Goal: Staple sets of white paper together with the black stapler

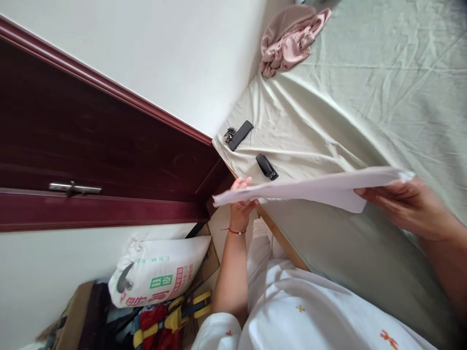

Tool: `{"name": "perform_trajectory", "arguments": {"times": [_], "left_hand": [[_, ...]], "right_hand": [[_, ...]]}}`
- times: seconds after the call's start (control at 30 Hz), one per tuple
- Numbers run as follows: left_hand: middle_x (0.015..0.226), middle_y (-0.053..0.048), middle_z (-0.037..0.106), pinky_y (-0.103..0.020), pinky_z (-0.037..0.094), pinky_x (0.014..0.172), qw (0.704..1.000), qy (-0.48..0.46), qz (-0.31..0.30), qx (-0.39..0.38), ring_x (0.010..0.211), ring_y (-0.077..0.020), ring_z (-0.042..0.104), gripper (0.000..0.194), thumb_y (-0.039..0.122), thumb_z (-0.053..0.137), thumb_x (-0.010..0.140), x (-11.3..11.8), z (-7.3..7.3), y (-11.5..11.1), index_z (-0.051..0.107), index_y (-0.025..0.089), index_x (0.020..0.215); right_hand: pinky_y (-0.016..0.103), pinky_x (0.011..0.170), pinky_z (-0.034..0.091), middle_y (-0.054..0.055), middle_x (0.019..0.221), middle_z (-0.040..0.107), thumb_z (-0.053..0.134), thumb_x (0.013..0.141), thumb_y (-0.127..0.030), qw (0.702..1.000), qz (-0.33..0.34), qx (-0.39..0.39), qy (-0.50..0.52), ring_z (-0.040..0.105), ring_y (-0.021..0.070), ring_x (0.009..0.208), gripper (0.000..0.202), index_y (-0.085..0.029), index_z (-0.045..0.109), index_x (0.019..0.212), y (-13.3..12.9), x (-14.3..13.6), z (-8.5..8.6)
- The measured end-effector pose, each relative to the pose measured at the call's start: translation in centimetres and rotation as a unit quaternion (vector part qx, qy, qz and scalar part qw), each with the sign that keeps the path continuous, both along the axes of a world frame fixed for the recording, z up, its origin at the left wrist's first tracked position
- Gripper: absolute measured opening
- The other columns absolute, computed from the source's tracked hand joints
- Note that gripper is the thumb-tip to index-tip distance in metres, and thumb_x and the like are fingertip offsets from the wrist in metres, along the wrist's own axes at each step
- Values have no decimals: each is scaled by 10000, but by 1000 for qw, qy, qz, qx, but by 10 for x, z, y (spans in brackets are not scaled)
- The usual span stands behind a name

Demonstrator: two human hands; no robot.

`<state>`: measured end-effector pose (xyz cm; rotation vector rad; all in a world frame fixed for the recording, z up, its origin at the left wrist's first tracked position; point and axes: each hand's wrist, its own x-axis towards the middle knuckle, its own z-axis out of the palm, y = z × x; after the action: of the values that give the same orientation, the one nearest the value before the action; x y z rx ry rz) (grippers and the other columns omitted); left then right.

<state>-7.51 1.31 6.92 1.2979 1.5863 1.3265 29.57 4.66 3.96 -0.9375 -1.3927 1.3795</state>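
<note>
A white sheet, thin and seen nearly edge-on [302, 190], is stretched between my two hands above the bed's edge. My left hand [242, 201] grips its left end, fingers behind and thumb in front; a red string bracelet is on that wrist. At the right end my right hand [404, 201] is closed on the sheet, with the thumb along its lower side. Just beyond the sheet, a black stapler-like object [267, 166] lies on the bed cover. Farther off is a flat black object [241, 135] with small metal pieces [229, 134] beside it.
The bed [383, 82] has a pale green cover, with a crumpled pink cloth [288, 46] near the wall. A dark red door [109, 141] with a metal bolt is at left. Below it are a white printed sack [160, 267] and a yellow-and-blue object [178, 316].
</note>
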Motion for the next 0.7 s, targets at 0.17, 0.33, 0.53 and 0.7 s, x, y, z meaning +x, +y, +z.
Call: {"name": "perform_trajectory", "arguments": {"times": [0.17, 0.33, 0.53, 0.7], "left_hand": [[924, -108, 765, -343, 532, 808, 992, -8, -106, -61, 875, -242, 695, 528, 581, 855, 652, -6, 1, -7, 759, 174, 976], [878, -100, 764, -407, 529, 795, 985, 25, -172, 19, 861, -268, 676, 393, 588, 745, 788, -4, 2, -9, 816, 219, 902], [1112, -130, 775, -436, 524, 864, 984, 32, -174, 9, 988, -288, 670, 455, 581, 754, 779, -9, -3, -5, 786, 256, 1096], [1008, -156, 795, -508, 504, 964, 966, 92, -240, 2, 996, -328, 697, 522, 698, 680, 777, -12, -16, 0, 815, 209, 899]], "right_hand": [[320, 684, 581, 84, 1005, 801, 742, 734, -702, 994, 97, 1, -42, 746, 272, 859, 506, -294, 820, 1022, 6, 3, 15], [394, 914, 568, 100, 1122, 785, 717, 821, -600, 979, 161, 106, -61, 727, 302, 1047, 401, -312, 827, 1077, 12, 5, -3], [423, 970, 533, 117, 1168, 763, 705, 847, -577, 981, 149, 120, -29, 692, 312, 1112, 410, -309, 807, 1140, 9, 7, -13], [429, 911, 577, 132, 1139, 775, 732, 740, -708, 978, 192, 35, -75, 725, 340, 1069, 517, -304, 846, 1043, 16, 7, -6]]}}
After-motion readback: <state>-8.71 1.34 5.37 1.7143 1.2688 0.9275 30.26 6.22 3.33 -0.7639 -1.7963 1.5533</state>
